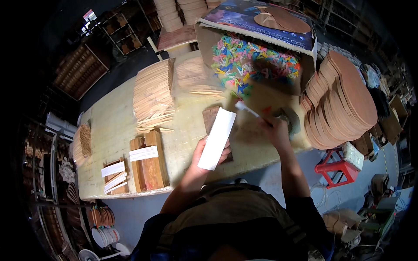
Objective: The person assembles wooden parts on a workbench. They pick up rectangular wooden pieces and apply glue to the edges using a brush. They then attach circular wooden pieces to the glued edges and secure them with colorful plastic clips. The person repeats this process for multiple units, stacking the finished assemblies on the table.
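My left hand (pixel 201 152) is closed round a flat white rectangular piece (pixel 217 139), held tilted above the table near its front edge. Fingertips show at the piece's right side. A brown wooden block (pixel 210 116) lies partly hidden behind it. In my right hand (pixel 278 131) is a brush (pixel 248 108), its white-coated end pointing left, just beyond the white piece's top and apart from it. The fingers of that hand are in shadow and slightly blurred. Beside it sits a dark round container (pixel 291 119), partly covered by the hand.
Coloured clips fill an open box (pixel 257 61) at the back. Thin wooden sticks (pixel 152 93) lie in piles at left. White strips rest on two wooden holders (pixel 150 163). Brown guitar-shaped boards (pixel 344 100) are stacked at right, above a red stool (pixel 335 167).
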{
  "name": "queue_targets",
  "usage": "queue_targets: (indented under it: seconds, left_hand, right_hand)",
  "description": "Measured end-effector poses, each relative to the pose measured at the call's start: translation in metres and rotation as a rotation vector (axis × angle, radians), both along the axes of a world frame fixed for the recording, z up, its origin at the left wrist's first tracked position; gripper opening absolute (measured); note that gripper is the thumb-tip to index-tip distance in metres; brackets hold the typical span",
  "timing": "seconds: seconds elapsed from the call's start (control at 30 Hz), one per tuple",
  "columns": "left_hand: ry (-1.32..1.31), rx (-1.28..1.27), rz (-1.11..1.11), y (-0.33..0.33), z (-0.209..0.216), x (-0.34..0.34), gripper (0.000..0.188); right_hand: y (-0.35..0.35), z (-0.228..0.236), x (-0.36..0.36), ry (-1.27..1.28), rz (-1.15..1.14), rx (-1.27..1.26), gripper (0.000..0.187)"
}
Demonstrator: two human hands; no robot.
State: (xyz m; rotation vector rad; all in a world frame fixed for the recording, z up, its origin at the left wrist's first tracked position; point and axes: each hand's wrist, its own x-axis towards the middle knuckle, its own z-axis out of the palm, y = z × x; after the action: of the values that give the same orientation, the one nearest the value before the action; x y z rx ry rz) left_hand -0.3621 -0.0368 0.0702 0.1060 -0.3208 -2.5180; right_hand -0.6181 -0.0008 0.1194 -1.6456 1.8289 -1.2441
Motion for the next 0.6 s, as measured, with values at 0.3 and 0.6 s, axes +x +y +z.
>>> queue_targets:
  seconds: [0.3, 0.6]
  left_hand:
    - [-0.030, -0.027, 0.031, 0.000, -0.004, 0.003, 0.064]
    - [0.046, 0.087, 0.037, -0.003, -0.002, 0.008, 0.065]
  right_hand:
    - [0.006, 0.005, 0.012, 0.001, -0.002, 0.048, 0.019]
    - [0.019, 0.007, 0.042, 0.383, 0.026, -0.407, 0.012]
